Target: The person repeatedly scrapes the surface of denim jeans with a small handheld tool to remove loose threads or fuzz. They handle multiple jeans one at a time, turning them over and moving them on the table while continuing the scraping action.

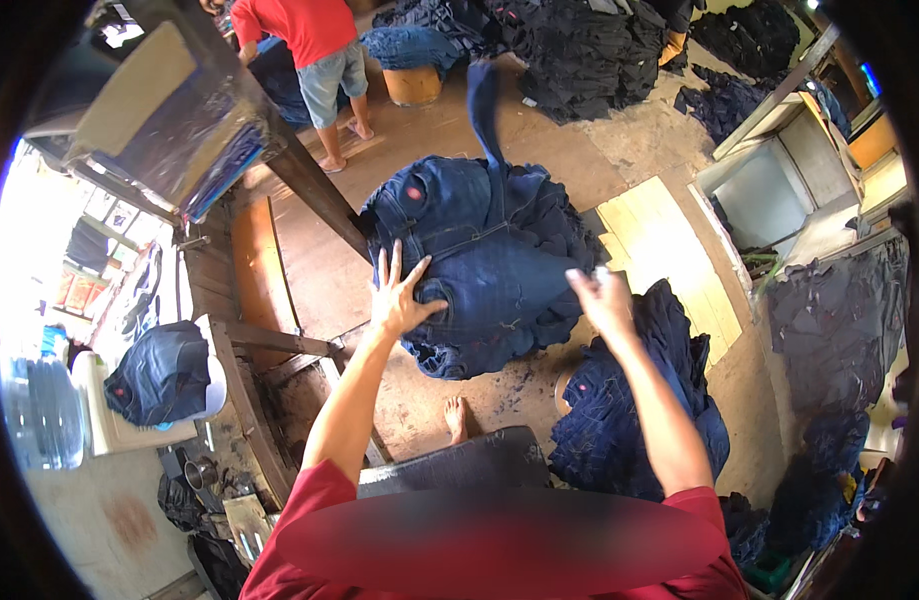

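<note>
Jeans (499, 290) extend right from the spread left hand (401, 298) toward the right hand (607, 303), whose blurred grip I cannot tell.

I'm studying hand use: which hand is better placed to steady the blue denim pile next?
Probably the left hand: its fingers lie spread on the blue denim pile. The right hand is blurred near the pile's right edge; whether it touches is unclear.
</note>
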### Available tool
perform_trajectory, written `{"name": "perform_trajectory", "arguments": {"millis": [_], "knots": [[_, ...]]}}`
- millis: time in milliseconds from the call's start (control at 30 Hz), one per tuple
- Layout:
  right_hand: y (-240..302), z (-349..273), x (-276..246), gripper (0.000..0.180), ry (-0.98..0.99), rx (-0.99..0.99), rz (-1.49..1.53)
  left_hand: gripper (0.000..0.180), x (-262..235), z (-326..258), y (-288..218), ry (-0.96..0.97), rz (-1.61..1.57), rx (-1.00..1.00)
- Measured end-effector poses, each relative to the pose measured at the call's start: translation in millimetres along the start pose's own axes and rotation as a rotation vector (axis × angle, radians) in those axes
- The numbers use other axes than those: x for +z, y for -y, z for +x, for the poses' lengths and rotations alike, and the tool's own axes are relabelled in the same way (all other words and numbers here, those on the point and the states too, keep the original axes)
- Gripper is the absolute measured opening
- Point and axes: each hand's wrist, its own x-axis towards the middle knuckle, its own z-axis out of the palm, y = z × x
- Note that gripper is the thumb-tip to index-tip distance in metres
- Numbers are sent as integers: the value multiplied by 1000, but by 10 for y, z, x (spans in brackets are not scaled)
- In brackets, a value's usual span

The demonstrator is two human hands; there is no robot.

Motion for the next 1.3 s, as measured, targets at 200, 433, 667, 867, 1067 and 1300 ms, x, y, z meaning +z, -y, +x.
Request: {"name": "perform_trajectory", "arguments": {"millis": [200,433,667,867,1067,1300], "knots": [[658,-184,1181,37,54,-148,321,114,1459,342,348,25,-24,-49],[-252,-1725,548,24,101,114,178,113,2264,590,663,120,13,-68],[-1207,-3133,-1447,36,-264,422,-206,109,2328,598,846,60,120,60],[-2081,-4065,-2505,58,-15,416,-660,107,1735,43,311,41,258,-21],[-2791,-4378,-2279,61,359,327,-798,44,891,-1362,-1294,-50,-304,530],[-2420,-3721,-2269,46,-36,379,-510,46,682,-2714,-3193,988,-1114,234]]}}
